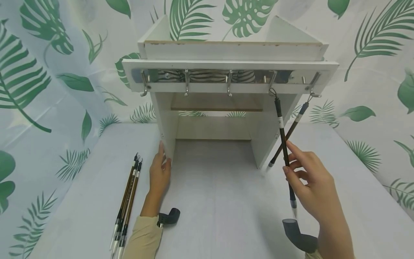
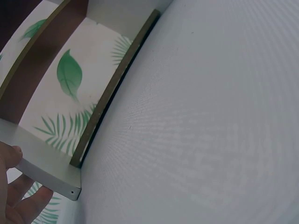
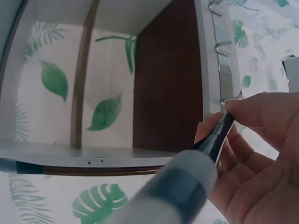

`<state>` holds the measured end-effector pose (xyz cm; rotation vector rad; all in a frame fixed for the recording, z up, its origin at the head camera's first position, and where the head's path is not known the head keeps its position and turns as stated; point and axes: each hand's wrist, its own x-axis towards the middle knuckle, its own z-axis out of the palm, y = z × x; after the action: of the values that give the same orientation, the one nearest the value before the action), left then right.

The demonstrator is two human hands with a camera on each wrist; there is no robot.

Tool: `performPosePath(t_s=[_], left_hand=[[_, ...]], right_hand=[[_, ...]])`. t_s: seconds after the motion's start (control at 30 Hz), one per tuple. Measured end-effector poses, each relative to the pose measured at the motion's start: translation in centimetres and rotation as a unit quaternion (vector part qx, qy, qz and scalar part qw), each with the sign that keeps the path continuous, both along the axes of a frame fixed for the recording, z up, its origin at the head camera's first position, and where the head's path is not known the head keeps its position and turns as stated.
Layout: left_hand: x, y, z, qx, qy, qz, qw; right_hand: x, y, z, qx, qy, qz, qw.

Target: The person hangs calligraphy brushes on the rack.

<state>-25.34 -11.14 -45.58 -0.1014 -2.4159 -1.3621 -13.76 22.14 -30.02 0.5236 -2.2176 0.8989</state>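
Note:
My right hand [image 1: 312,183] pinches a dark-handled calligraphy brush [image 1: 283,138] between thumb and fingers. The brush hangs tip down, its cord loop at the fourth hook [image 1: 272,81] from the left; whether the hook bears its weight I cannot tell. Behind it a second calligraphy brush [image 1: 295,122] hangs slanted from the rightmost hook [image 1: 313,84], crossing the first in the head view. With thumb inside and fingers outside, my left hand [image 1: 160,176] grips the left side panel [image 2: 49,170] of a white wooden rack [image 1: 207,64]. In the right wrist view the held brush's tip end [image 3: 173,186] looms close and blurred.
Several more brushes [image 1: 127,205] lie bundled on the white tabletop [image 1: 213,201], left of my left arm. Along the rack's front runs a hook rail [image 1: 207,76], its three left hooks bare. Leaf-patterned cloth [image 1: 74,82] hangs behind.

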Motion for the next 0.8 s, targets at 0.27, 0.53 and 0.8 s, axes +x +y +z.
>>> performPosePath(t_s=[0.27,0.53,0.8], left_hand=[[0.04,-0.02,0.01,-0.002,-0.006,0.006,1.0],[0.07,0.03,0.08,0.003,-0.003,0.005,1.0],[0.04,0.11,0.01,-0.005,0.005,0.005,1.0]], right_hand=[[-0.02,-0.03,0.12,0.004,-0.001,0.009,1.0],[-0.15,-0.01,0.04,0.004,0.005,0.019,1.0],[-0.14,0.12,-0.06,0.001,0.003,0.031,1.0]])
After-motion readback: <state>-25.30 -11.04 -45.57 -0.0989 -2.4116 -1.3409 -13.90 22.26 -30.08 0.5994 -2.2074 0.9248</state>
